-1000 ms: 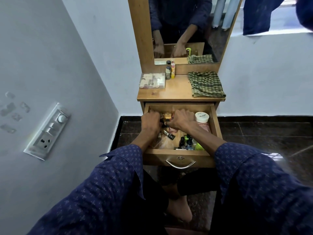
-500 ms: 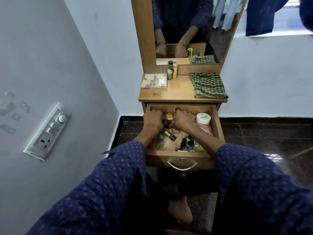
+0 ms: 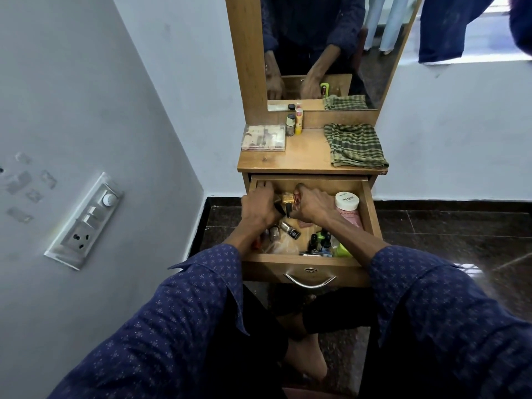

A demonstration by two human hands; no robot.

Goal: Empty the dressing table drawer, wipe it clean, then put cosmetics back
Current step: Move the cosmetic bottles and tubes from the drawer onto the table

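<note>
- Scooping from the back of the open drawer (image 3: 371, 214) — our left hand (image 3: 260, 210) and right hand (image 3: 312, 207) curl round a gold-capped bottle (image 3: 288, 198) and small dark tubes.
- Too many pieces in one grab — we judge one could slip back in.
- A falling tube could topple the dropper bottles (image 3: 319, 241) near the front.
- The pink jar (image 3: 347, 207) stands just beside our right wrist; a careless lift might knock it.

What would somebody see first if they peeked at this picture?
Two hands, the left hand and right hand, digging among little bottles in the open drawer. On the tabletop above lies a folded green checked cloth at the right, a clear makeup box at the left.
</note>
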